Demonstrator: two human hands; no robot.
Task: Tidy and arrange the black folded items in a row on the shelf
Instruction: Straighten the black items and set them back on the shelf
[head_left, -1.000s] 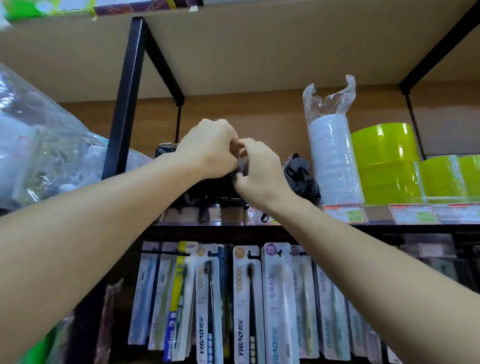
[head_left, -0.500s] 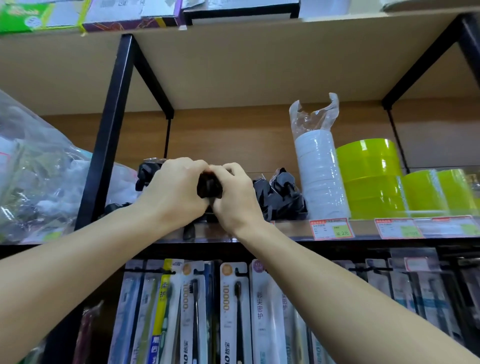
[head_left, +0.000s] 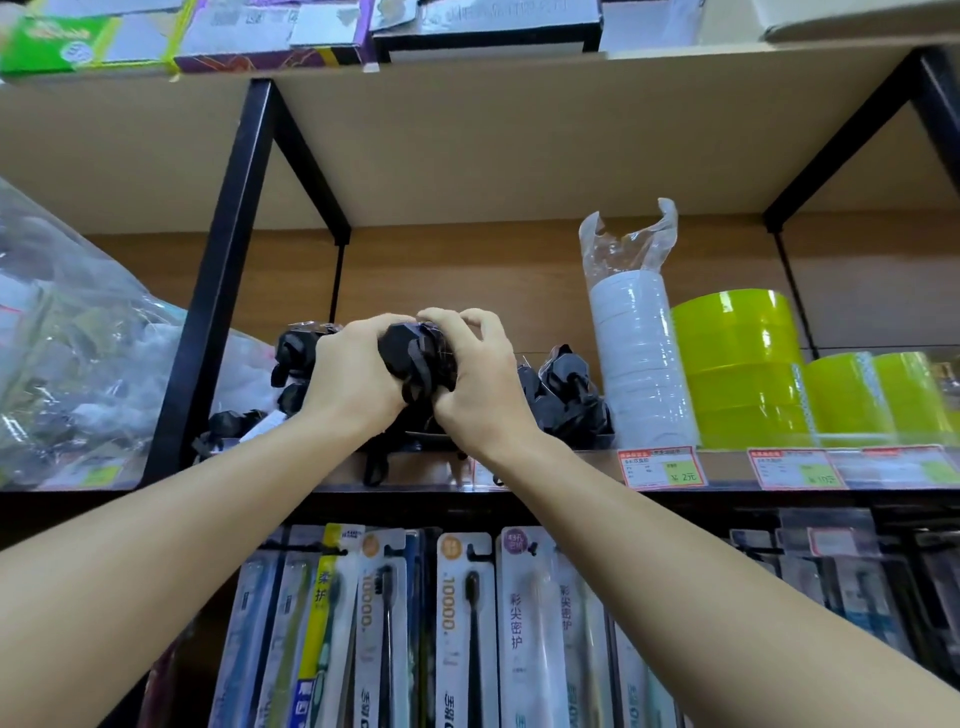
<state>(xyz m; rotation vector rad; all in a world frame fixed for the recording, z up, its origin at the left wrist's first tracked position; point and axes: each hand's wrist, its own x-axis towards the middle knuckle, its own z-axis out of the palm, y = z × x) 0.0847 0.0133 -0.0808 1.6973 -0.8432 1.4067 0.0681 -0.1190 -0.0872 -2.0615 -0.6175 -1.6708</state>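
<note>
Both hands are up at the shelf (head_left: 545, 470), and they hold one black bundle (head_left: 415, 364) between them, a little above the shelf board and near its front edge. The left hand (head_left: 353, 379) is curled around the left side of the bundle, with its fingers closed on it. The right hand (head_left: 480, 384) grips the right side from below, with its thumb and first fingers pinched on top; the other fingers (head_left: 485, 325) stick up a bit. More black bundles (head_left: 298, 358) sit in a loose heap toward the left end of the shelf, and another clump (head_left: 563, 397) sits toward the right, touching or almost touching the stack of white tape (head_left: 641, 364). They do not look like a neat row yet. Here is what could go wrong. A thin black strap (head_left: 375, 467) hangs over the front edge of the shelf, and if a wrist catches it, a bundle could be pulled off and fall. The bundle in the hands looks soft and squashy, so a loose grip could let it come unfolded. If it is pushed down too hard to the right, it could bump the tall tape stack and tip it into the green tape rolls (head_left: 743, 369). The arms also hide part of the shelf, so it is hard to see the gap.
</note>
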